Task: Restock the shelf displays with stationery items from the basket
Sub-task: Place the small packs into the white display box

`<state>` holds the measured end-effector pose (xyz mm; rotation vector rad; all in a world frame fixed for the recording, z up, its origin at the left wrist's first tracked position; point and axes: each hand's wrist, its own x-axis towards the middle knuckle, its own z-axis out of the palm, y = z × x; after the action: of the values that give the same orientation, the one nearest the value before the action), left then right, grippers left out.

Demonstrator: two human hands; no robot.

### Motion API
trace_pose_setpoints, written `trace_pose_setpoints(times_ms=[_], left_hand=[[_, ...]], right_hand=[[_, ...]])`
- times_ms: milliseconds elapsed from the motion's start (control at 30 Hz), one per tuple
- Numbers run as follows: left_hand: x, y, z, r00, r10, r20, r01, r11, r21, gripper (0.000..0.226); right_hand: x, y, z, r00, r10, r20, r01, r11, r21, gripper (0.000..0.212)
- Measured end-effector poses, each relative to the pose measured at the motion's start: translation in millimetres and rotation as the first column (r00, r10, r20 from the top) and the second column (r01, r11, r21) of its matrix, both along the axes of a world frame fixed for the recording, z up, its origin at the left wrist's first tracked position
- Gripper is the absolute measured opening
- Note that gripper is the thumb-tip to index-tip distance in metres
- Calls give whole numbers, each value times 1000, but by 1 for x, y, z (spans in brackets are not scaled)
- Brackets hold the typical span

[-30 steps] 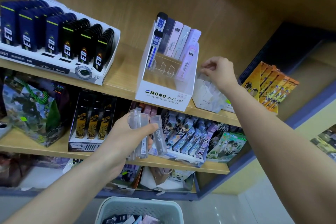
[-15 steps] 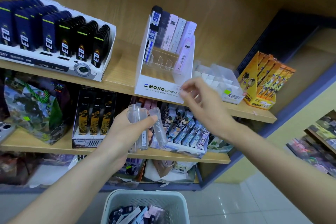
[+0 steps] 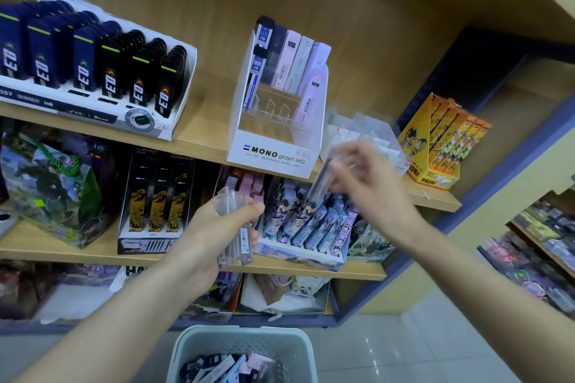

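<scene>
ok so this is mid-restock, the feeding-one-at-a-time step imo. Landmark is the white MONO box (image 3: pixel 270 149) on the upper shelf. Below its front edge and a bit to the left, the left hand (image 3: pixel 211 227) is wrapped around a bundle of clear lead cases (image 3: pixel 238 242), held upright w/ the thumb clamped across the front, so that's the supply. Just below the MONO box's right front corner, the right hand (image 3: pixel 373 183) is pinching a single clear case (image 3: pixel 323 180) by its top end, tilted, lower end pointing down toward the left hand. It's pretty motion-blurred tho, so it looks like one case but I can't swear it isn't two. The two hands are near each other but not touching. Immediately right of the MONO box sits a clear divided tray (image 3: pixel 367 130), and that looks like the likely home for these since they're the same see-through stuff, tho that's my guess. The basket (image 3: pixel 239 333) is well below the MONO box, on the floor, w/ plenty of stock left in it, so the job is nowhere near done. Next move prob needs the right hand to go up and right past the MONO box, line the case up w/ a free slot and drop it in straight w/o bumping the dividers, while the left just holds the bundle steady.
</scene>
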<state>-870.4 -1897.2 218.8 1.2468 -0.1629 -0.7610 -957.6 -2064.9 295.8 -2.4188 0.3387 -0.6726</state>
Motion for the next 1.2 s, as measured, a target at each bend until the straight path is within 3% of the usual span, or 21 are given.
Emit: trace_pose_setpoints(times_ms=[100, 200, 400, 567, 667, 800, 967, 1200], left_hand=[[1, -1, -3, 999, -43, -24, 43, 999, 2, 19], [0, -4, -6, 996, -61, -60, 62, 998, 14, 18], [2, -3, -15, 964, -114, -240, 117, 993, -4, 20], [0, -6, -23, 951, -125, -283, 132, 991, 4, 14], [13, -13, -39, 928, -120, -352, 134, 991, 15, 29], [25, -24, -61, 931, -148, -333, 163, 986, 18, 25], [17, -27, -51, 915, -206, -348, 214, 977, -14, 17], [2, -15, -33, 935, -207, -288, 208, 978, -29, 21]], right_hand=[[12, -31, 26, 946, -143, 290, 158, 987, -28, 7], [33, -58, 39, 903, -212, 373, 256, 964, -72, 6], [72, -82, 42, 936, -240, 259, 272, 957, -96, 7], [87, -83, 38, 964, -204, 171, 222, 971, -89, 10], [92, -86, 38, 961, -210, 181, 228, 970, -88, 10], [95, -91, 42, 961, -207, 182, 223, 972, -70, 14], [93, -98, 32, 983, -163, -90, 147, 975, -166, 12], [100, -103, 25, 978, -207, 36, 210, 967, -144, 19]])
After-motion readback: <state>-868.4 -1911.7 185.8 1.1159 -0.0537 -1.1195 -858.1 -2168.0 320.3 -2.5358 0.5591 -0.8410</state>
